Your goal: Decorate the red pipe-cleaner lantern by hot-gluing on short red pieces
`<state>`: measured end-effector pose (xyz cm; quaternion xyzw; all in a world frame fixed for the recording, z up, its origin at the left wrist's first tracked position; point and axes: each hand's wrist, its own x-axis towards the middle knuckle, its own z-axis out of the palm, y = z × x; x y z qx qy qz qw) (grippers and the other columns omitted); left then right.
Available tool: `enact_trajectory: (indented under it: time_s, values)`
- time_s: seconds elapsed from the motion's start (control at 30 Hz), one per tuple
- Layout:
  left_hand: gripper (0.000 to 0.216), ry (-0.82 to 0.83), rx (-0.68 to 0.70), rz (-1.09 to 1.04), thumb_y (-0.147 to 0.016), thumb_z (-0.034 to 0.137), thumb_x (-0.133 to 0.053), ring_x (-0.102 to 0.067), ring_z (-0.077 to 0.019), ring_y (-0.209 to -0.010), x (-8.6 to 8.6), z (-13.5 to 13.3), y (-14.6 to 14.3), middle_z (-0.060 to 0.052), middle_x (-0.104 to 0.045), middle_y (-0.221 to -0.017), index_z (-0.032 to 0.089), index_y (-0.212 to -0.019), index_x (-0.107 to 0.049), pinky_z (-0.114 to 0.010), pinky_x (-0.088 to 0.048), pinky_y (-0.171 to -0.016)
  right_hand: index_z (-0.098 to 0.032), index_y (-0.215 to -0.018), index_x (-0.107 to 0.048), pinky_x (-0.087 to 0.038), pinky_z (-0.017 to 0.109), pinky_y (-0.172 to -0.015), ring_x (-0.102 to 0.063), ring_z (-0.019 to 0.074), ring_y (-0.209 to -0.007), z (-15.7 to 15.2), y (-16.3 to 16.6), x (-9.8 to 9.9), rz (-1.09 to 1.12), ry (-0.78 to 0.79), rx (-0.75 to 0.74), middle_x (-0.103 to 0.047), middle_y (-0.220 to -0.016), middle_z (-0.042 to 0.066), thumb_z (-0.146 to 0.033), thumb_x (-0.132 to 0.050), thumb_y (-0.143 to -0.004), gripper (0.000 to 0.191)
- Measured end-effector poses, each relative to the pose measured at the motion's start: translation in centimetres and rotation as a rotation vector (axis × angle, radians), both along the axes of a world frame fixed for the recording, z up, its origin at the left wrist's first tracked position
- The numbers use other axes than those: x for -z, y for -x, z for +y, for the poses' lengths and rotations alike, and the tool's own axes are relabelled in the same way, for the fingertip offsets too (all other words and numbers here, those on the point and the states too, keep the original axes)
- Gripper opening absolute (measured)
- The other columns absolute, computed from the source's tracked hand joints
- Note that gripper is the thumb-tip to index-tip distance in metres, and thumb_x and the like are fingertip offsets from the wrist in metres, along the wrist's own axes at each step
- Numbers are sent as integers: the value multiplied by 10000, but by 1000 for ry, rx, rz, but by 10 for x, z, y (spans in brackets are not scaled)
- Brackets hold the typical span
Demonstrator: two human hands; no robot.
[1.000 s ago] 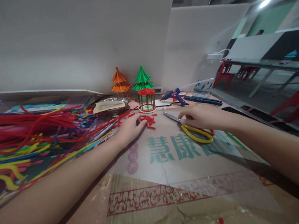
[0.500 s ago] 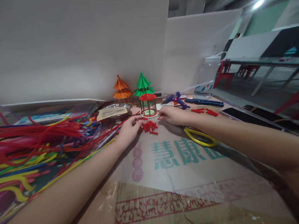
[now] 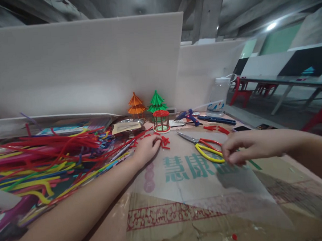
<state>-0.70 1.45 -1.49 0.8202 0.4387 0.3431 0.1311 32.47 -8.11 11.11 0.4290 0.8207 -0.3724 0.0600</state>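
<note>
My left hand [image 3: 148, 149] rests on the table at the left edge of a small pile of cut red strips [image 3: 165, 142]. Its fingers are curled, with the tips partly hidden, and I cannot make out what is between them. Over the right side, my right hand [image 3: 243, 148] hovers with loosely bent fingers, somewhat blurred, and no object shows in it. Its fingertips overlap the end of the scissors [image 3: 210, 153], which have one red and one yellow handle; contact is unclear. Behind the pile stands a small round pavilion frame [image 3: 161, 122] with a red top and brown posts.
Orange [image 3: 135, 106] and green [image 3: 157, 102] tiered models stand at the back. Colourful pipe cleaners [image 3: 56, 152] crowd the left, beside a metal dish [image 3: 127, 125]. A blue glue gun [image 3: 188, 117], dark-blue-handled tool [image 3: 217, 120] and water bottle [image 3: 216, 99] are back right.
My right hand has left the area by the red strips and moved right and nearer, uncovering the scissors. My left hand stays by the pile. The view has tilted up.
</note>
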Motion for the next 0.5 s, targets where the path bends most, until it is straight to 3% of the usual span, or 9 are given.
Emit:
enact_trajectory:
  time_s: [0.07,0.13,0.23,0.37,0.43,0.5]
  values:
    - [195,-84,34,130,-962,221,-521,-685,-263,-1000,0,-2,-2,-92,-763,-1046,189,-982,-713,-380,-494,-915,-190,-858,-685,-464,296,-654,-608,187,-701,23,14,12,37,-178,48,-663,-777,46,-585,-535,-948,432]
    - [177,-152,52,205,-964,212,-532,-675,-261,-979,0,-3,-3,-88,-755,-1021,188,-955,-707,-388,-493,-906,-187,-914,-690,-443,294,-652,-614,196,-731,48,32,20,45,-464,105,-686,-823,56,-535,-540,-946,380]
    - [152,-188,40,243,-963,211,-545,-662,-264,-982,0,-5,-5,-82,-741,-1030,189,-953,-696,-400,-494,-908,-185,-1144,-682,-434,285,-694,-653,203,-809,89,64,24,50,-751,182,-733,-939,72,-443,-568,-957,339]
    - [155,-176,9,274,-967,212,-539,-647,-275,-1003,-1,-6,-4,-91,-726,-1033,184,-965,-691,-416,-493,-916,-208,-1413,-571,-435,277,-720,-695,226,-901,144,102,28,-16,-895,224,-764,-1052,89,-392,-644,-950,504]
    - [161,-171,6,292,-969,210,-533,-642,-276,-1002,-1,-6,-3,-98,-718,-1027,182,-969,-692,-415,-495,-908,-208,-1438,-553,-442,289,-773,-683,264,-1052,166,115,33,-17,-924,229,-733,-1221,125,-386,-681,-931,552]
    - [159,-174,5,296,-964,199,-534,-640,-273,-1000,0,-6,-2,-97,-715,-1021,186,-971,-693,-410,-496,-904,-222,-1425,-563,-445,295,-787,-678,278,-1089,180,123,39,-18,-936,237,-725,-1258,125,-400,-710,-910,564]
